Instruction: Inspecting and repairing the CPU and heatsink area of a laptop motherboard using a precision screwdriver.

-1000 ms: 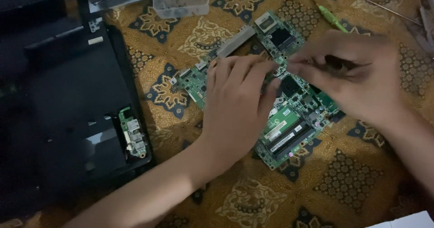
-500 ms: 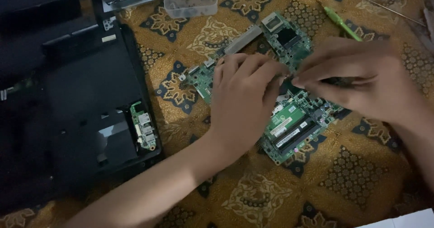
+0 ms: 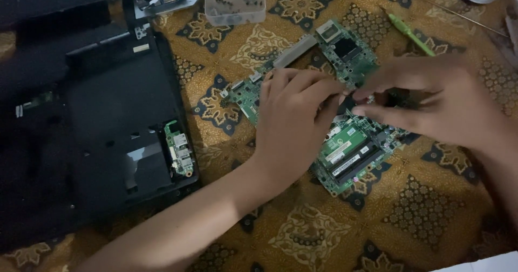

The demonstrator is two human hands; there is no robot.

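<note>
Head view: the left hand [image 3: 294,124] lies palm down on the green board [image 3: 345,148], fingers spread flat and loosely curled at the tips, pressing the board to the patterned cloth [image 3: 302,234] rather than gripping anything. The right hand [image 3: 431,107] comes in from the other side, its thumb and forefinger drawn nearly together just off the left fingertips, over the middle of the board. Whether they pinch some small part there I cannot tell; the spot is dark and hidden by the fingers.

The board lies aslant under both hands, one end with a dark chip beyond the left fingertips, the other end with a labelled module below the right hand.

Well to the left of the left forearm sits the black case [image 3: 108,132], opened, with a small green card at its near corner. Beyond the left hand stands a clear tub [image 3: 236,2] of small parts. A green tool [image 3: 411,35] lies just beyond the right hand.

As a judgement, the step is working loose or seating a small fitting at the board's centre. That work calls for a steady left hand and a fine, light pull or push from the right fingertips.
</note>
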